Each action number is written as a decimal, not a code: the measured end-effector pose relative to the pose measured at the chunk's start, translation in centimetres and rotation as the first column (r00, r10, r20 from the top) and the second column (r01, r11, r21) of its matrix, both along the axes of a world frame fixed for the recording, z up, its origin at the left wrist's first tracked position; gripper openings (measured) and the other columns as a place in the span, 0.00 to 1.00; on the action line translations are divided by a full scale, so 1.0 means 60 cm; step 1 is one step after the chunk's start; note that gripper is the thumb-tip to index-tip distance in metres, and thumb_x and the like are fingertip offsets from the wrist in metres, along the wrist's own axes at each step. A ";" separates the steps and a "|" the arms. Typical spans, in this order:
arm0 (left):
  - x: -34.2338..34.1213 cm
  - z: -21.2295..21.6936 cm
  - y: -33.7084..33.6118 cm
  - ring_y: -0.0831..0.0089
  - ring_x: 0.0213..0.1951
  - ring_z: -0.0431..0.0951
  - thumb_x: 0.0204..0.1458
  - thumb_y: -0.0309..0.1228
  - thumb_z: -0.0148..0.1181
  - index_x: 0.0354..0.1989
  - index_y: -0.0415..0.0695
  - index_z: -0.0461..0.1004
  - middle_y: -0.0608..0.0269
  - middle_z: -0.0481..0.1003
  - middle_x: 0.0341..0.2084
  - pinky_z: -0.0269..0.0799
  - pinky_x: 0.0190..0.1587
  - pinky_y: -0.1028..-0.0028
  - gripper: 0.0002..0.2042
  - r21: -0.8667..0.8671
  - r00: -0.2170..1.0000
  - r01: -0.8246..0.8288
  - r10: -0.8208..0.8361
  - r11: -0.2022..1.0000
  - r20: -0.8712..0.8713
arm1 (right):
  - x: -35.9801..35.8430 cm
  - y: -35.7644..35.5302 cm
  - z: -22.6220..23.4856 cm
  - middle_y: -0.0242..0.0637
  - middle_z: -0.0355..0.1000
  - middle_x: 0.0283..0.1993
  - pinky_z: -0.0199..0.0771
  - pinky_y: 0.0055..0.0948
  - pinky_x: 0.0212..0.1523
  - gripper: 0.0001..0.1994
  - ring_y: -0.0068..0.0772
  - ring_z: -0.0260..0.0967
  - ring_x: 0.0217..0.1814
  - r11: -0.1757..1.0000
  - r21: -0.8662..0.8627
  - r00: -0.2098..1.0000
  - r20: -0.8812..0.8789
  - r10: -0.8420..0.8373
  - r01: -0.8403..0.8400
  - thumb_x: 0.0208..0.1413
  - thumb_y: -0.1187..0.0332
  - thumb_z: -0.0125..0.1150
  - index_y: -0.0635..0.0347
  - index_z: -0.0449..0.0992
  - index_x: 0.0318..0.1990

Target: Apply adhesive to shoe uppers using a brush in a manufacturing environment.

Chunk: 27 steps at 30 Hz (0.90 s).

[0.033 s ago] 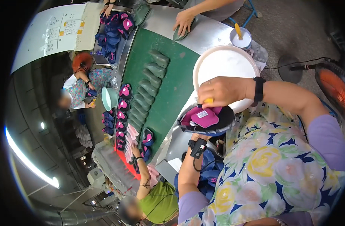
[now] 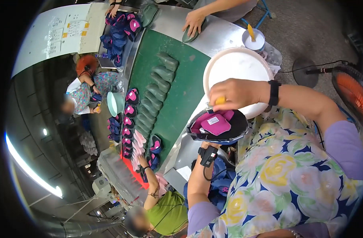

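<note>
Visibly, the right hand (image 2: 238, 93) has its fingers closed round a yellow handle (image 2: 220, 100), just above the rim of a navy, pink-lined shoe upper (image 2: 217, 125), which lies opening-up over the left hand (image 2: 211, 144); that hand is mostly hidden beneath it, so the spread of its fingers cannot be told. The shoe upper is near a pale-rimmed round tub (image 2: 205, 79) and right of a green surface (image 2: 185, 65), where grey-green moulds (image 2: 155, 92) stand in a row beside similar uppers (image 2: 130, 111). Beyond, a co-worker's hand (image 2: 194, 22) rests on another mould (image 2: 186, 38)
</note>
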State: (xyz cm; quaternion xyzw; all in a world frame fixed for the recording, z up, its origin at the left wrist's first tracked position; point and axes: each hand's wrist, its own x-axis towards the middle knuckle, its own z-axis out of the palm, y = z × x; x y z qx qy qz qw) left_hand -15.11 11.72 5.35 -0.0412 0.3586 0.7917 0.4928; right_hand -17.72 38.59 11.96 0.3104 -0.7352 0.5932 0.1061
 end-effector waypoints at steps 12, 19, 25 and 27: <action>0.014 -0.006 0.015 0.61 0.54 0.77 0.65 0.43 0.45 0.64 0.47 0.61 0.54 0.73 0.55 0.77 0.56 0.64 0.22 -0.385 0.965 0.149 -0.218 0.911 -0.143 | -0.011 -0.025 -0.038 0.38 0.67 0.30 0.74 0.39 0.36 0.07 0.40 0.72 0.34 0.887 0.449 0.938 -0.341 0.057 0.110 0.49 0.67 0.59 0.59 0.70 0.26; 0.004 -0.016 0.010 0.62 0.49 0.79 0.65 0.46 0.45 0.61 0.46 0.65 0.54 0.74 0.53 0.81 0.46 0.67 0.22 -0.093 0.966 0.085 -0.060 0.992 0.250 | -0.012 0.008 -0.051 0.37 0.71 0.35 0.75 0.35 0.38 0.06 0.40 0.72 0.37 0.966 0.232 0.992 -0.086 -0.095 0.112 0.55 0.67 0.63 0.59 0.76 0.35; -0.007 0.019 0.035 0.63 0.41 0.82 0.66 0.45 0.44 0.59 0.44 0.67 0.54 0.77 0.47 0.82 0.33 0.75 0.21 0.013 0.849 -0.021 0.011 1.000 0.529 | 0.039 0.025 0.013 0.37 0.73 0.39 0.76 0.31 0.38 0.11 0.38 0.75 0.40 0.987 -0.043 0.971 -0.180 -0.158 0.153 0.51 0.68 0.71 0.58 0.76 0.39; -0.003 0.064 0.067 0.70 0.29 0.83 0.66 0.42 0.45 0.58 0.39 0.66 0.52 0.79 0.42 0.75 0.19 0.88 0.20 -0.224 0.840 -0.006 0.126 0.975 0.527 | 0.041 0.010 0.021 0.34 0.72 0.39 0.76 0.32 0.39 0.08 0.38 0.74 0.39 0.998 -0.061 0.983 -0.181 -0.034 0.024 0.55 0.66 0.65 0.58 0.75 0.39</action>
